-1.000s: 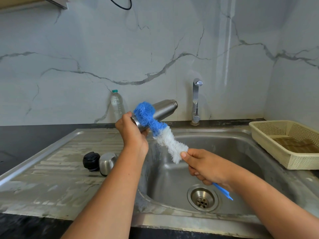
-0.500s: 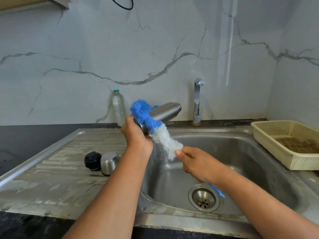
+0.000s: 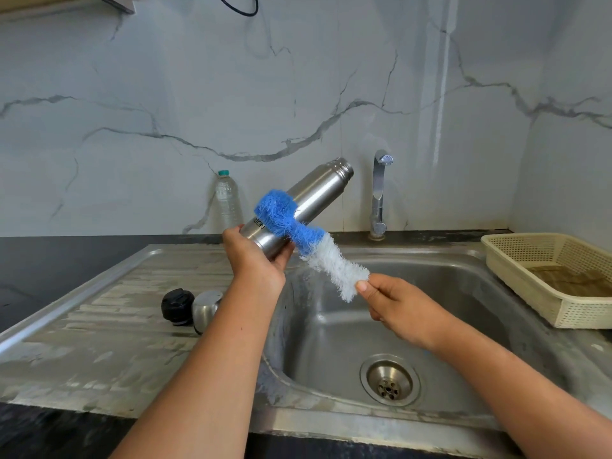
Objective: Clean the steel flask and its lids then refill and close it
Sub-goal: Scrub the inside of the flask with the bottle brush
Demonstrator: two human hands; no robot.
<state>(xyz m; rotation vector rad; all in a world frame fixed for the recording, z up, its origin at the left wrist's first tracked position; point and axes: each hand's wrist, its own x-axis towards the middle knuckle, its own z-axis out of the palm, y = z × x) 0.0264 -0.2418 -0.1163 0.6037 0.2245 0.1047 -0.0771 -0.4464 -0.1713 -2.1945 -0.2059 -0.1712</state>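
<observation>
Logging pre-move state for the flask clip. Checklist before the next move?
1. Left hand grips flask at its base: ok.
2. Right hand holds brush: ok.
3. Black lid and steel cap off, on the drainboard: ok.
4. Brush inside flask: not ok, bristles lie across the outer wall.
5. Tap running: not ok, no stream seen.
6. Flask interior clean: cannot tell.

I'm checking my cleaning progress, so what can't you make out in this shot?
All from the head view.
Inside of the flask: its mouth points away.
Handle of the brush: inside the right hand.
Steel lid: partly behind the left forearm.
Flask lettering: mostly covered by brush bristles.
Basket: cut off by the right edge.
</observation>
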